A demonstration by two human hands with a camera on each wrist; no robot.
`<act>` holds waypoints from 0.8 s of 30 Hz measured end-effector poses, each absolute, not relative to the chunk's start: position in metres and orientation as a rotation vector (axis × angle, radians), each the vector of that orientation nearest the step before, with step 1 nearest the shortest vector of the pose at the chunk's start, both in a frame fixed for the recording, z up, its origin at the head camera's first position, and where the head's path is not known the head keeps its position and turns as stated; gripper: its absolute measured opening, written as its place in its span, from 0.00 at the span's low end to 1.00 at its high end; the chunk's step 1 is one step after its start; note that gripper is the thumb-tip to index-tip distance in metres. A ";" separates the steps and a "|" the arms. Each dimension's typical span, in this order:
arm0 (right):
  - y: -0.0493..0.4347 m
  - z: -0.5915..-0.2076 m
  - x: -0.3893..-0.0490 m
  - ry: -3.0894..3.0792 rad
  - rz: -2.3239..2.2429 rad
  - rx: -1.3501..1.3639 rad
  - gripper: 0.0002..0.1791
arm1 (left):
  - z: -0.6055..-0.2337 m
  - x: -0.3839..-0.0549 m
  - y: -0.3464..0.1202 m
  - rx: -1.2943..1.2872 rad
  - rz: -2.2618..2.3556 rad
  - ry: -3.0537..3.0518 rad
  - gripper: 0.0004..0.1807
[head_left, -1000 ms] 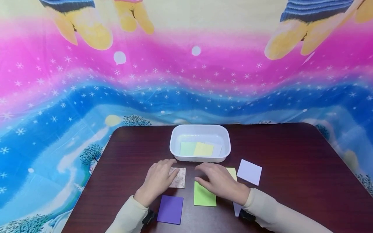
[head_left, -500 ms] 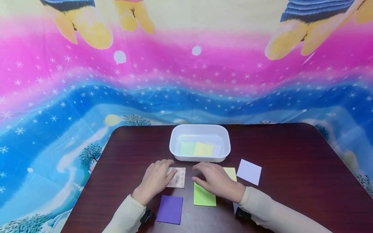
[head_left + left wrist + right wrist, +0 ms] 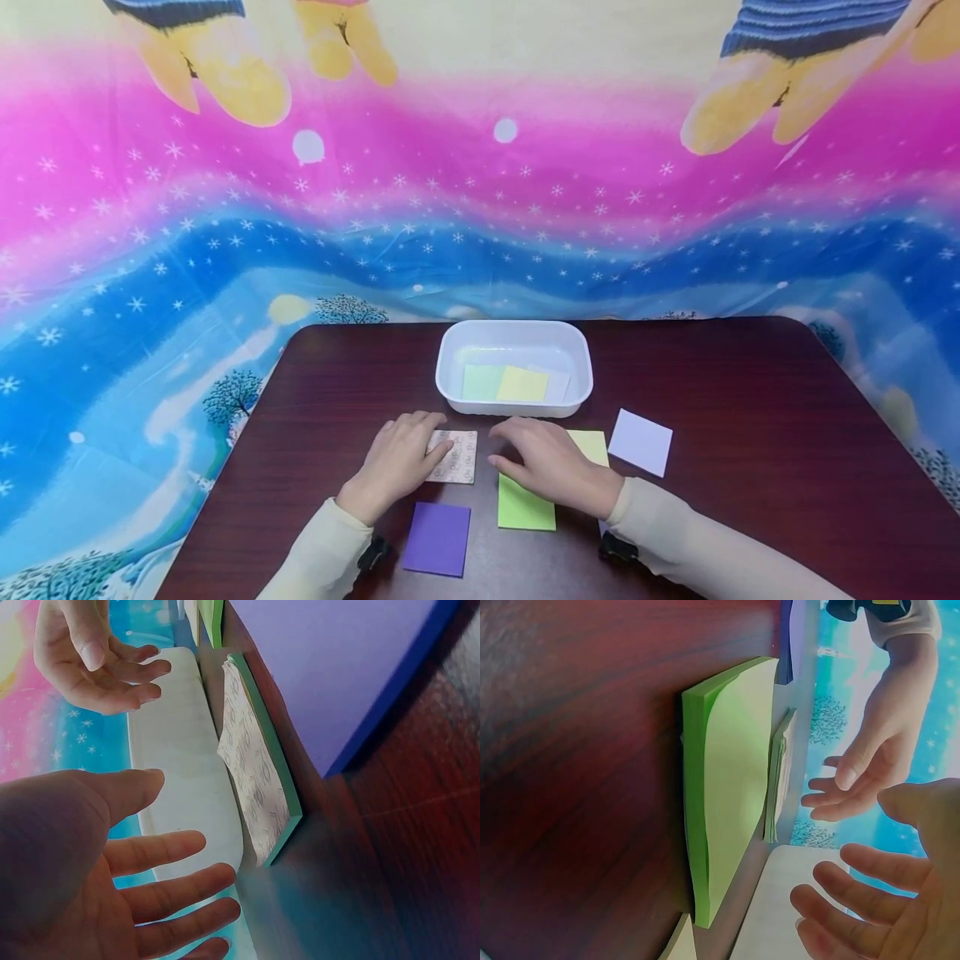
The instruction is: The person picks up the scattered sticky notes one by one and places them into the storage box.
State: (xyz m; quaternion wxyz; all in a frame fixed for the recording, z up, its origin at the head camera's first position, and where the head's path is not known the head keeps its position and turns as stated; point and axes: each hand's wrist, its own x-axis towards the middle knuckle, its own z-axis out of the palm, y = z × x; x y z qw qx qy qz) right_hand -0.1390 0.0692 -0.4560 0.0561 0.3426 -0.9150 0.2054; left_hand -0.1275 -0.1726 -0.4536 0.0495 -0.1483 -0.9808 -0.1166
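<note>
In the head view my left hand (image 3: 399, 460), fingers spread and holding nothing, hovers at the left side of a patterned sticky note pad (image 3: 461, 467). The left wrist view shows that pad with green edges, apart from the fingers. My right hand (image 3: 555, 463) hangs with loosely bent fingers over a bright green sticky note pad (image 3: 527, 508) and covers part of a pale yellow pad (image 3: 592, 446). Both pads lie on the table under it. A purple sticky note pad (image 3: 437, 538) lies nearer me, below the left hand.
A white plastic tub (image 3: 514, 408) stands behind the hands, holding a pale green note (image 3: 482, 382), a yellow note (image 3: 522, 383) and a whitish one. A lilac pad (image 3: 641, 442) lies to the right. Another lilac pad is mostly hidden under the right wrist. A printed cloth hangs behind the table.
My right hand has drifted a little left, showing more of the pale yellow pad. My left hand has shifted slightly left off the patterned pad. The pads and tub stay put.
</note>
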 end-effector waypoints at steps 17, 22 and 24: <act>0.062 -0.461 -0.144 -2.816 0.638 1.055 0.18 | -0.457 -0.131 -0.174 -0.520 -0.366 -3.082 0.27; 0.060 -0.463 -0.143 -2.852 0.647 1.064 0.18 | -0.458 -0.132 -0.174 -0.529 -0.361 -3.105 0.31; 0.059 -0.464 -0.143 -2.865 0.648 1.065 0.17 | -0.458 -0.132 -0.175 -0.534 -0.362 -3.117 0.34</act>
